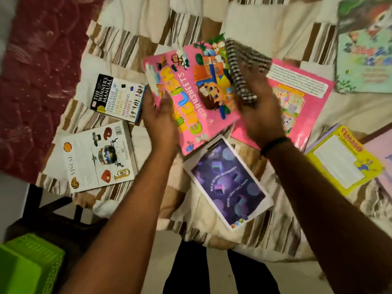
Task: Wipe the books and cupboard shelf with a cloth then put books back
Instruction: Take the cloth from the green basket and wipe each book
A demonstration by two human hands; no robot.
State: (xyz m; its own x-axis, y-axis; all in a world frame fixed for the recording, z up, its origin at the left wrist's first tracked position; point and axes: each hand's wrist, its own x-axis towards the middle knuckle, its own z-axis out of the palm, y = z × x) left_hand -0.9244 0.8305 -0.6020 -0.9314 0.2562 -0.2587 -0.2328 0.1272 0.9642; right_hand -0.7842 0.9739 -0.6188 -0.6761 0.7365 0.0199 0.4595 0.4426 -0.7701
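Cloth (pixel 244 64) in right hand (pixel 262 116) touches workbook (pixel 191 92) held by left hand (pixel 160 117).

Green basket (pixel 27 266) near a striped quilt (pixel 131 24) and maroon mattress (pixel 38 81)

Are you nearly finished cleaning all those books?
Not yet. The books are out, spread over the quilt. Right now the left hand holds the pink worksheet book while the right hand holds the checked cloth against it. Left: putting these books back. The cupboard shelf isn't in view, so I can't tell if it's wiped.
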